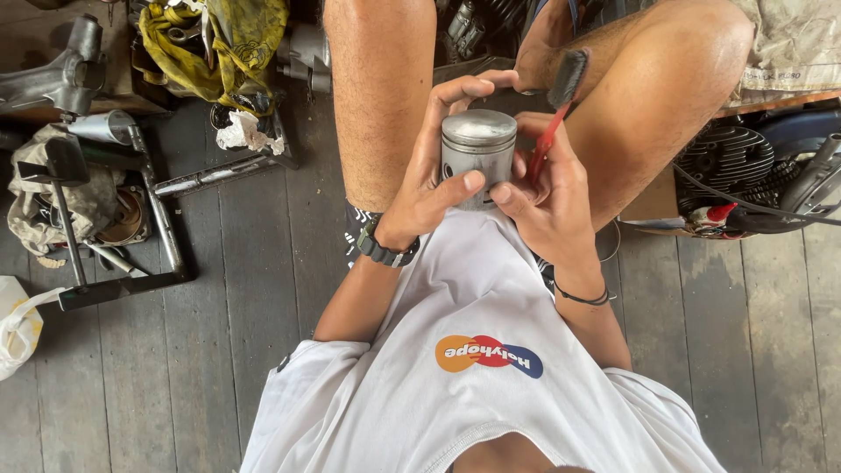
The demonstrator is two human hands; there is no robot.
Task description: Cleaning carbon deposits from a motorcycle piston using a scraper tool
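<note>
seated on a grey plank floor point(263, 289), knees up. held between both hands, over the lap: a metal piston point(477, 153), upright, crown up. left hand point(429, 175) wrapped round its side, fingers curled over the far edge, thumb pressed on the skirt. right hand point(547, 188) touching the other side, thumb on the skirt, fingers closed on a red-handled brush point(554, 109), bristles up beside the right knee. to the left: a metal frame point(162, 219), a yellow rag point(219, 44), a grey casting point(61, 74), a white bag point(17, 324). to the right, near the knee: a finned engine point(727, 162) with cables. nothing between the piston and the camera.
</note>
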